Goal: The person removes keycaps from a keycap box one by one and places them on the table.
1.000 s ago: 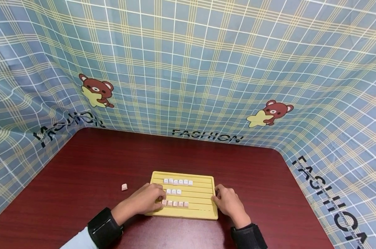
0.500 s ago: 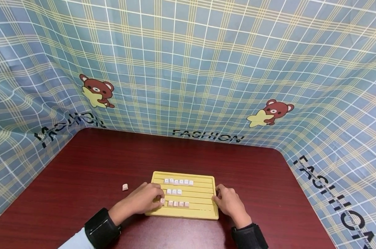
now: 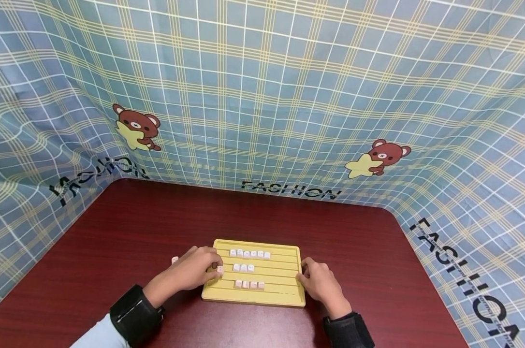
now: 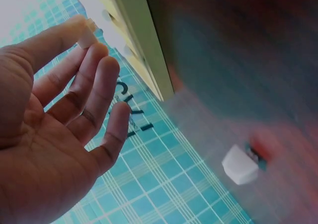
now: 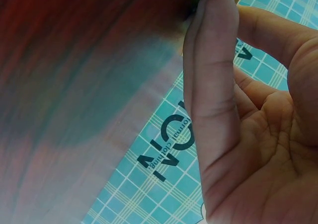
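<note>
Between the thumb and fingers of my left hand (image 3: 189, 268) is a small white keycap (image 3: 220, 269), pinched over the left side of a yellow grooved board (image 3: 280, 271). The left wrist view shows this keycap (image 4: 87, 37) at the fingertips, beside the board's edge (image 4: 144, 40). White keycaps stand in rows on the board: several at the back, three in the middle (image 3: 243, 268), several pinkish-white ones in front (image 3: 249, 285). My right hand (image 3: 321, 282) grips the board's right edge with thumb and fingers; in the right wrist view the fingertips (image 5: 217, 5) meet that edge.
One loose keycap (image 3: 174, 259) lies on the dark red table (image 3: 158, 217) left of the board, partly covered by my left hand; the left wrist view shows it too. A blue plaid cloth (image 3: 262, 121) with bear prints rises behind the table and at both sides.
My left hand has taken the leftmost keycap out of the front row and moved it left and back, toward the middle row's left end. My right hand stays at the board's edge.
</note>
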### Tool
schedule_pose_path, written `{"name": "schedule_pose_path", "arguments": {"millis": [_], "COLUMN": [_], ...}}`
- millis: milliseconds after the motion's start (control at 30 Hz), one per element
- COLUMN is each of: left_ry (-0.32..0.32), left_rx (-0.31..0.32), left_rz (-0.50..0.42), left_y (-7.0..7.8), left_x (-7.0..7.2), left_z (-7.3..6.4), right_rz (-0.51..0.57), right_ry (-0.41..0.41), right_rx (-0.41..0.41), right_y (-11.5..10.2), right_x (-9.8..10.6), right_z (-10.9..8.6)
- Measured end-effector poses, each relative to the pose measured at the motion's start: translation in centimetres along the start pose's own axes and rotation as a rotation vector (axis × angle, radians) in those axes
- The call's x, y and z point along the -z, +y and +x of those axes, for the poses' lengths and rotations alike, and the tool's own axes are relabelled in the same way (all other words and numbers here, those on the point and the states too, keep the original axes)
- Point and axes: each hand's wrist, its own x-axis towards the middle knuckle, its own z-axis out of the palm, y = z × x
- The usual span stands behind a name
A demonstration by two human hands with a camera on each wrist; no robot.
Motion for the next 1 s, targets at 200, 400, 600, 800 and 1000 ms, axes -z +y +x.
{"name": "schedule_pose_path", "arguments": {"millis": [200,400,600,800,1000], "left_ry": [0.031,0.048,0.050,0.053,0.051], "left_rx": [0.049,0.161,0.222,0.258,0.275], "left_rz": [0.005,0.038,0.053,0.055,0.054], "left_y": [-1.0,-2.3,-3.4,-4.0,-4.2], "left_x": [0.9,1.7,2.0,2.2,2.3], "left_z": [-0.2,-0.6,-1.1,-1.4,-1.6], "right_rz": [0.003,0.007,0.005,0.007,0.010], "right_ry": [-0.017,-0.020,-0.042,-0.056,-0.056], "right_rx": [-0.011,-0.003,-0.020,-0.033,-0.029], "right_y": [0.0,-0.1,0.0,0.1,0.0], "right_x": [0.0,0.0,0.0,0.1,0.3], "right_z": [0.0,0.0,0.0,0.0,-0.1]}}
